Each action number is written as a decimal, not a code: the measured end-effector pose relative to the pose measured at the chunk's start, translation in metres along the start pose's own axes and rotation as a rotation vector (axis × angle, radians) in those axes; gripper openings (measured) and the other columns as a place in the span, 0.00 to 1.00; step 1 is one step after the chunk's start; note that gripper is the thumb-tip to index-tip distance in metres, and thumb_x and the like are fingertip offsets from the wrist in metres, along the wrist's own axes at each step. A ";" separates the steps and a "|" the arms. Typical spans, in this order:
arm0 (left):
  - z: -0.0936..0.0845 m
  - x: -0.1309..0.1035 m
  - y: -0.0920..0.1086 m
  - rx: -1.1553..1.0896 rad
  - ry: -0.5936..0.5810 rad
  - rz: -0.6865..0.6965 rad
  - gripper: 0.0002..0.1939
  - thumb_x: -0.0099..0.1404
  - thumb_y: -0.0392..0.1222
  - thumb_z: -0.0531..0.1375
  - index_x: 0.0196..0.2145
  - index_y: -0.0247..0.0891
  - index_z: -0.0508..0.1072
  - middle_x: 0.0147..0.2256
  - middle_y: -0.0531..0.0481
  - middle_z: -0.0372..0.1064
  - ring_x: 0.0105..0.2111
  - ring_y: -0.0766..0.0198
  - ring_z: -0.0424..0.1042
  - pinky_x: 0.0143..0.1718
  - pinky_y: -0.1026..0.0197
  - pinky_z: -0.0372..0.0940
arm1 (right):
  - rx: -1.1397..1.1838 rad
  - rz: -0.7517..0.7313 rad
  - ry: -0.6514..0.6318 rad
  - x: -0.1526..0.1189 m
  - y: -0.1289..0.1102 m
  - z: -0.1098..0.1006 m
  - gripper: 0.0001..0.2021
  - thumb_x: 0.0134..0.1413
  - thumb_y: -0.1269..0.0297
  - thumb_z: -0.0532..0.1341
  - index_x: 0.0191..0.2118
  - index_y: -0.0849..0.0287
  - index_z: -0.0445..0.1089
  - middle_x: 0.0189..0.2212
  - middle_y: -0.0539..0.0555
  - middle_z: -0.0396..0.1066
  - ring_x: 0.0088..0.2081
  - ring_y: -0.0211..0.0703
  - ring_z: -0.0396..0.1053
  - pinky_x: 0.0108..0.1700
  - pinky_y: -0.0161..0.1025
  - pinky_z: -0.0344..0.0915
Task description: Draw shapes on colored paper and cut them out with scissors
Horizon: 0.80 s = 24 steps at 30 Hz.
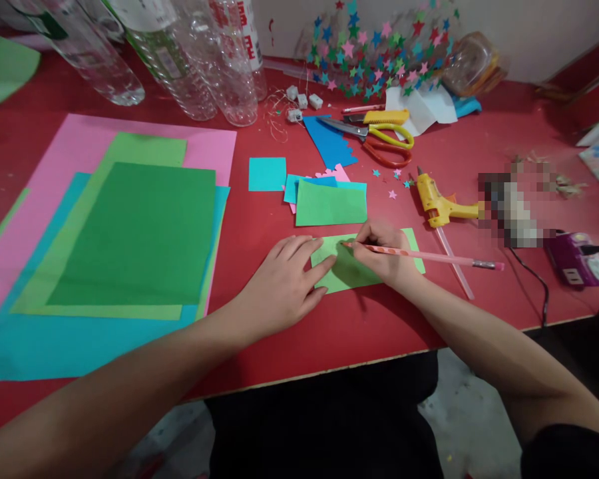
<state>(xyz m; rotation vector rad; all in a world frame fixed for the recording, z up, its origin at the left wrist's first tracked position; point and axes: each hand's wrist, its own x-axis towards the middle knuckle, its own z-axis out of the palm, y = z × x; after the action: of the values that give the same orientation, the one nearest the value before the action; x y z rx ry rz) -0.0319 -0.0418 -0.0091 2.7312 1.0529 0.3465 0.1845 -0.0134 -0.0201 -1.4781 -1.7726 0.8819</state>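
My right hand (387, 253) is closed round a pink pencil (429, 256), its tip on a light green paper strip (352, 269). With its fingers spread, my left hand (289, 283) lies flat over the strip's left end. Just behind the strip is another green paper piece (332, 205), resting on blue and pink scraps. A small cyan rectangle (267, 174) lies to the left of these. Behind them, scissors (367, 132) with yellow and red handles rest partly on a cut blue piece (324, 143).
Large coloured sheets (144, 233) are stacked at the left. Plastic bottles (224, 66) stand at the back. A yellow glue gun (436, 199), its clear stick towards me, and a purple power adapter (574, 256) lie at the right. Small paper stars (392, 195) lie behind my right hand.
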 end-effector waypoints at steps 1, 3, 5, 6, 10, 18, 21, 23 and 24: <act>0.000 0.000 0.000 0.000 -0.002 0.000 0.22 0.67 0.43 0.56 0.56 0.32 0.68 0.57 0.31 0.59 0.57 0.44 0.58 0.57 0.41 0.57 | 0.002 0.005 -0.001 0.000 -0.001 0.000 0.07 0.47 0.68 0.59 0.24 0.56 0.59 0.19 0.45 0.61 0.21 0.33 0.59 0.24 0.32 0.54; 0.000 0.000 0.000 -0.002 0.001 -0.002 0.22 0.67 0.43 0.56 0.56 0.33 0.68 0.57 0.32 0.59 0.57 0.44 0.58 0.57 0.41 0.57 | 0.002 0.006 -0.001 0.000 -0.002 0.000 0.07 0.47 0.68 0.59 0.23 0.56 0.59 0.18 0.44 0.61 0.21 0.32 0.58 0.23 0.32 0.53; 0.000 0.000 0.000 -0.008 0.007 -0.003 0.22 0.66 0.43 0.56 0.56 0.33 0.68 0.56 0.32 0.59 0.57 0.44 0.58 0.57 0.40 0.57 | 0.000 -0.003 -0.010 0.000 -0.003 0.000 0.08 0.47 0.67 0.59 0.23 0.56 0.59 0.17 0.44 0.60 0.20 0.32 0.57 0.23 0.32 0.52; 0.000 0.000 0.000 -0.011 0.010 -0.003 0.22 0.66 0.42 0.56 0.56 0.32 0.68 0.56 0.31 0.59 0.57 0.44 0.58 0.57 0.40 0.57 | -0.002 -0.014 -0.015 0.000 -0.003 0.000 0.08 0.47 0.67 0.59 0.23 0.56 0.59 0.17 0.44 0.60 0.20 0.32 0.56 0.23 0.32 0.52; -0.001 -0.001 0.000 -0.017 0.012 0.000 0.22 0.66 0.42 0.56 0.56 0.32 0.68 0.56 0.31 0.59 0.57 0.43 0.58 0.57 0.40 0.57 | -0.015 -0.076 -0.034 -0.002 -0.002 0.003 0.07 0.47 0.68 0.59 0.23 0.57 0.60 0.18 0.44 0.61 0.20 0.31 0.56 0.23 0.32 0.52; -0.001 0.001 0.001 -0.018 0.013 0.000 0.22 0.66 0.42 0.55 0.56 0.32 0.67 0.56 0.32 0.60 0.57 0.44 0.59 0.57 0.40 0.58 | 0.030 -0.064 -0.142 -0.004 -0.012 -0.001 0.07 0.48 0.66 0.59 0.24 0.57 0.61 0.17 0.44 0.60 0.20 0.30 0.54 0.22 0.31 0.51; -0.001 0.001 0.001 -0.003 0.012 0.000 0.22 0.66 0.42 0.56 0.56 0.32 0.67 0.56 0.32 0.60 0.57 0.43 0.58 0.57 0.40 0.58 | 0.012 -0.061 -0.159 -0.004 -0.014 -0.002 0.07 0.48 0.65 0.59 0.24 0.57 0.61 0.17 0.44 0.61 0.20 0.31 0.55 0.23 0.31 0.51; -0.001 0.001 0.001 0.002 0.011 0.002 0.23 0.66 0.42 0.56 0.56 0.31 0.67 0.56 0.31 0.60 0.57 0.43 0.58 0.57 0.40 0.58 | -0.004 -0.068 -0.159 -0.004 -0.014 -0.002 0.07 0.48 0.66 0.59 0.23 0.57 0.62 0.18 0.44 0.61 0.21 0.31 0.56 0.23 0.31 0.52; -0.001 0.001 0.001 0.004 0.012 0.003 0.23 0.66 0.42 0.56 0.56 0.31 0.67 0.56 0.31 0.60 0.57 0.43 0.59 0.57 0.40 0.58 | -0.007 -0.072 -0.158 -0.004 -0.014 -0.002 0.06 0.48 0.66 0.59 0.23 0.57 0.62 0.18 0.44 0.61 0.21 0.31 0.57 0.23 0.31 0.52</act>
<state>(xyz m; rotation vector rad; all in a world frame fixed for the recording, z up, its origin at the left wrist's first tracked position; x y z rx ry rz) -0.0310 -0.0417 -0.0077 2.7382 1.0533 0.3616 0.1793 -0.0192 -0.0078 -1.3718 -1.9325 0.9796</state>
